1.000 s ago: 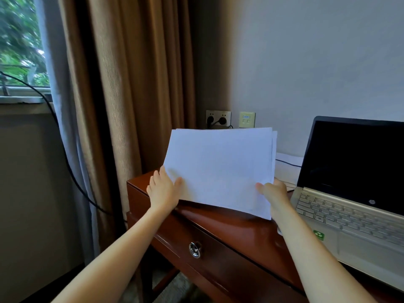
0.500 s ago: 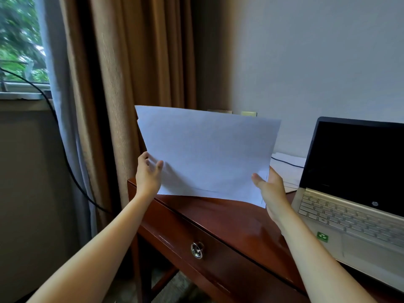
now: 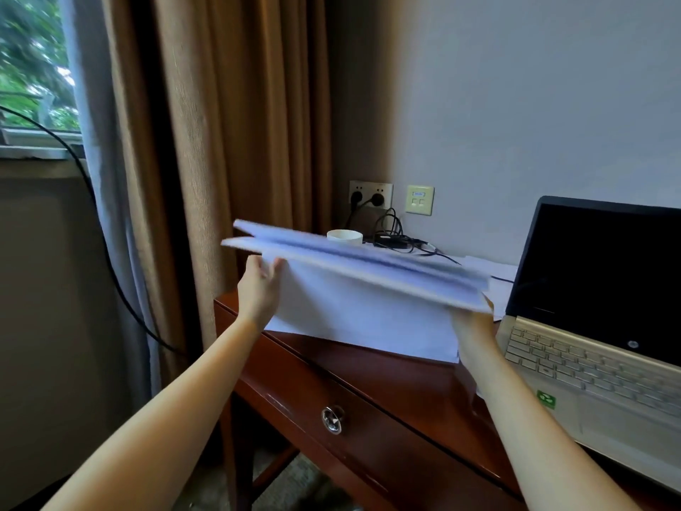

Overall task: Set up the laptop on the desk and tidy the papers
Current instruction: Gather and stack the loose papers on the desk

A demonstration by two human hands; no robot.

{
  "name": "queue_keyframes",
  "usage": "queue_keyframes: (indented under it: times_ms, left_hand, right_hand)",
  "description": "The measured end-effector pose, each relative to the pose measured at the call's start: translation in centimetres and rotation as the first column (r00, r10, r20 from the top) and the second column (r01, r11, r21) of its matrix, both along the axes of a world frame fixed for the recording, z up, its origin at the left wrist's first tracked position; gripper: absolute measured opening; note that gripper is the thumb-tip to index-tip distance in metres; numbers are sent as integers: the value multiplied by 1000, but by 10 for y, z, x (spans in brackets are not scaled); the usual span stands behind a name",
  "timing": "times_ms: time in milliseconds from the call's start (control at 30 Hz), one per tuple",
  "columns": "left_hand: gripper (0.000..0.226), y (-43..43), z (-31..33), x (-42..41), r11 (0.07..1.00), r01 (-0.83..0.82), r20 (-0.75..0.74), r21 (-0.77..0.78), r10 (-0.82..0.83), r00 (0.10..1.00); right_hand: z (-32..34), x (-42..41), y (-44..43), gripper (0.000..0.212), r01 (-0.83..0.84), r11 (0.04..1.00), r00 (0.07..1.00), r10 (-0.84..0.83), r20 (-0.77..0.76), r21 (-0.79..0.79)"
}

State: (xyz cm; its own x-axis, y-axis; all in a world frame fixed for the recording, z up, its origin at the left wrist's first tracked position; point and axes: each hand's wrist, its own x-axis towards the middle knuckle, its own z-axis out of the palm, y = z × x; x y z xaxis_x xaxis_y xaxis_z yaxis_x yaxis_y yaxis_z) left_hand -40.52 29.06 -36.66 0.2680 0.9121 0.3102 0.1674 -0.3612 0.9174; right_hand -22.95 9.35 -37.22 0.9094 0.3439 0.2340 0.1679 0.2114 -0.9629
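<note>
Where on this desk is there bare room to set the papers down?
Bare wood lies along the desk's front edge, between the held papers and the drawer, left of the laptop. Crowded at the back: cup, cables, loose sheets.

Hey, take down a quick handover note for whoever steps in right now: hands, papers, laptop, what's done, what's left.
Left hand holds the papers at their left edge; right hand holds their right corner.
Papers are held over the desk, tilted near flat, sheets splayed and blurred.
Laptop sits open on the desk's right side, screen dark; placing looks done.
Left: square the papers and lay them down; a loose sheet lies behind, by the laptop.
</note>
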Motion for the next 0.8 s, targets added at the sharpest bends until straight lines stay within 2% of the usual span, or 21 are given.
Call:
queue_keyframes:
  times_ms: [33,100,367,500,567,633,800]
  left_hand:
    - [29,3,1,3,999,-37,41,0,37,998]
    - [32,7,-2,5,998,-67,84,1,66,994]
    - [34,14,-3,9,1000,-26,165,15,23,986]
    - [13,12,0,11,999,-17,182,33,11,983]
    - [21,12,1,11,1000,3,196,10,-5,981]
    - [29,12,-1,11,1000,11,200,-16,-8,980]
    - [23,15,-8,14,997,55,175,-61,-44,984]
  right_hand:
    - [0,0,2,16,29,998,996,-25,81,-53]
    - [-1,-1,3,16,36,998,990,-30,136,-42]
    - [2,-4,5,14,4,1000,983,-4,186,1]
    - [4,-3,7,9,4,1000,976,-4,217,3]
    - [5,-1,6,4,-5,999,979,-3,202,41]
    - [6,-2,4,11,-20,997,984,7,178,72]
    - [10,-9,3,22,-112,988,983,94,160,107]
